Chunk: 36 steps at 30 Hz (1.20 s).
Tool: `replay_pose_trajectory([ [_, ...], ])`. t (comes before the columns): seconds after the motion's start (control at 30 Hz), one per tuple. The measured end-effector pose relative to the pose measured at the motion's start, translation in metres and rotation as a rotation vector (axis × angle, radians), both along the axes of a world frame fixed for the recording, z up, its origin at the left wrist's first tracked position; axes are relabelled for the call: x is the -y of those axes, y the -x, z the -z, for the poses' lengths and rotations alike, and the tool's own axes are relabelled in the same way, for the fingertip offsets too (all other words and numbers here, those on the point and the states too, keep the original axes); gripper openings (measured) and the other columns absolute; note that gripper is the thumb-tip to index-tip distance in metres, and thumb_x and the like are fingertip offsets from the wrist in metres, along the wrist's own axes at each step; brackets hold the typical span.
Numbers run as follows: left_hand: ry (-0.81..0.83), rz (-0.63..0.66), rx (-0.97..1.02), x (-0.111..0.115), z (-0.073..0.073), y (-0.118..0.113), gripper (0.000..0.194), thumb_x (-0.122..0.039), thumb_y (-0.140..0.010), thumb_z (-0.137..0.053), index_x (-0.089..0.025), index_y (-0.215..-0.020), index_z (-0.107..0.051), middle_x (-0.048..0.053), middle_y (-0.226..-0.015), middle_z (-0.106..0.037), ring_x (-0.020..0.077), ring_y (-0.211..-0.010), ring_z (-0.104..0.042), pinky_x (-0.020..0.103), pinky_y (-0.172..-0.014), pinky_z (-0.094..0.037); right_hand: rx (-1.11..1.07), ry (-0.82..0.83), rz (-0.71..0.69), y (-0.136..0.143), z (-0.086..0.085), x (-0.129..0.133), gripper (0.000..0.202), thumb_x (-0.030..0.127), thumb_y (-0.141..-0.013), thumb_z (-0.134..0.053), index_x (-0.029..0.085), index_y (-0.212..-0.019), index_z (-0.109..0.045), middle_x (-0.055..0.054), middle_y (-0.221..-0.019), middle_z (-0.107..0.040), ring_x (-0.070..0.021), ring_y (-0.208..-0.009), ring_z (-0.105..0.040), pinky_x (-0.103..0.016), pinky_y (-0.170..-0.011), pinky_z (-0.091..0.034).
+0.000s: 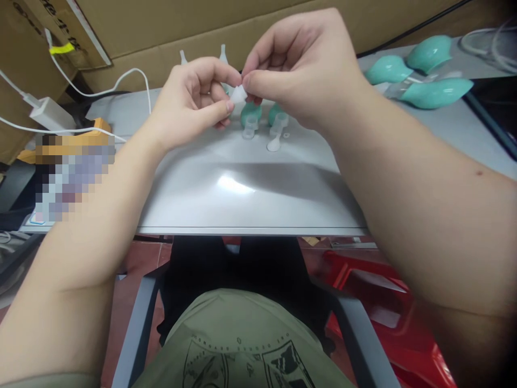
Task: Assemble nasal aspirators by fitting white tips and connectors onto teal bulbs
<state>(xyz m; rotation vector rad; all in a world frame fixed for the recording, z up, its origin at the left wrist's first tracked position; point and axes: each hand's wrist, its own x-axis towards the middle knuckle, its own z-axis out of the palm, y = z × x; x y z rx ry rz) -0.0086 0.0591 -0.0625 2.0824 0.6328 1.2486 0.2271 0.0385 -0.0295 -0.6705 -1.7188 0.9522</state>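
Note:
Above the far part of the grey-white table point(194, 194), both hands meet at a small translucent white soft-looking piece point(238, 95). My left hand point(197, 94) pinches its lower left side between thumb and fingers. From the right, my right hand point(293, 64) closes thumb and forefinger on its top edge. Partly hidden behind the hands stand small teal bulbs, one of them point(251, 112) with clear plastic parts point(249, 126) in front of it. A clear spoon-shaped piece point(274, 143) and a tiny ring point(286, 136) lie to the right of these.
Several larger teal bulb-shaped pieces point(438, 92) lie at the far right. Upright clear nozzle tips point(223, 53) show behind my left hand. A white charger point(50, 114) with cables and an orange object point(100, 126) sit left. Cardboard point(181, 32) walls the back; a red plastic stool point(388, 312) stands below right.

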Motion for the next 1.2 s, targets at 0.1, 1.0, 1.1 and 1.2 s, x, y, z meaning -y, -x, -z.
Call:
replay_pose_trajectory([
  [0.1,-0.021,0.007,0.044,-0.003,0.003,-0.002,0.028,-0.038,-0.086,-0.100,-0.031,-0.109,-0.086,0.000,-0.080,-0.081,0.0229,-0.066,-0.076,0.040,-0.068,-0.070,-0.041,0.015,-0.020,0.001,0.003,-0.002,0.023,-0.002,-0.090,-0.077,0.019,-0.083,-0.082,0.004,-0.077,-0.076,-0.0079,-0.069,-0.067,-0.017,-0.065,-0.056],
  [1.0,-0.079,0.038,0.120,-0.013,-0.002,0.002,0.044,-0.057,-0.077,-0.121,-0.041,-0.101,-0.088,-0.006,-0.102,-0.090,0.0171,-0.082,-0.077,0.041,-0.076,-0.070,-0.042,0.008,-0.061,-0.003,0.007,-0.005,0.023,0.033,-0.084,-0.109,0.024,-0.088,-0.089,0.001,-0.089,-0.085,-0.0143,-0.082,-0.077,-0.024,-0.083,-0.071],
  [1.1,-0.081,0.024,0.081,-0.006,-0.005,0.002,0.044,-0.065,-0.080,-0.118,-0.041,-0.103,-0.088,-0.006,-0.103,-0.089,0.0186,-0.089,-0.077,0.044,-0.084,-0.072,-0.008,0.000,-0.051,-0.005,0.007,-0.007,0.031,0.041,-0.081,-0.114,0.026,-0.088,-0.088,0.001,-0.091,-0.085,-0.0160,-0.083,-0.077,-0.025,-0.084,-0.072],
  [1.2,-0.080,-0.020,0.052,0.003,-0.008,0.002,0.039,-0.063,-0.084,-0.114,-0.041,-0.101,-0.088,-0.004,-0.105,-0.088,0.0223,-0.095,-0.082,0.046,-0.089,-0.073,0.009,0.006,-0.041,-0.006,0.008,-0.007,0.026,0.034,-0.081,-0.112,0.027,-0.088,-0.088,-0.001,-0.095,-0.086,-0.0173,-0.089,-0.079,-0.024,-0.086,-0.072],
])
